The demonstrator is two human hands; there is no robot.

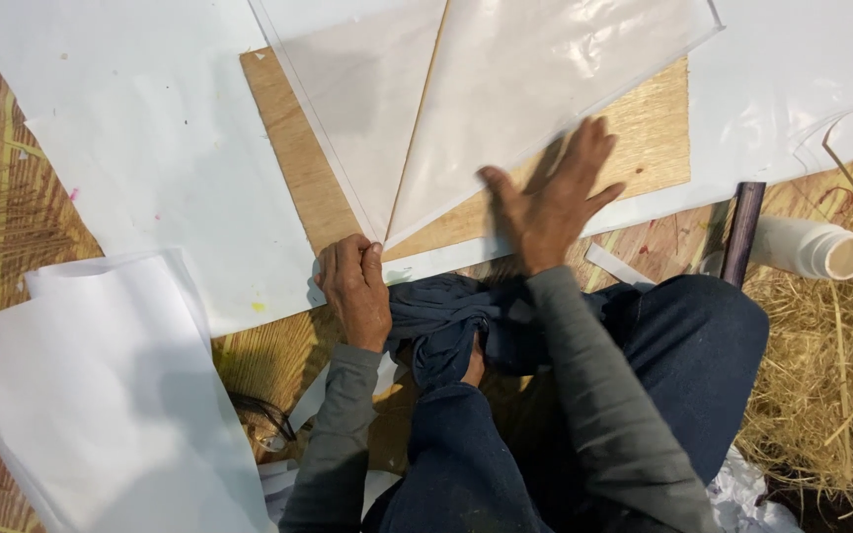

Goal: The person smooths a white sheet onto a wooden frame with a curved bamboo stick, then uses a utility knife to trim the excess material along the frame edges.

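Left hand point(354, 288) curled shut, pinning sheet point(505, 109) tip at 12 o'clock. Right hand point(552, 197) open, fingers spread flat on sheet edge over board point(644, 138), sheet stretching toward 11 o'clock.

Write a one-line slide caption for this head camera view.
Seated on the floor, a person pins a clear sheet on a wooden board with the left hand, right hand raised.

Translucent white kite sheet point(505, 109) lies flat, folded along a centre crease, on a plywood board point(644, 138).
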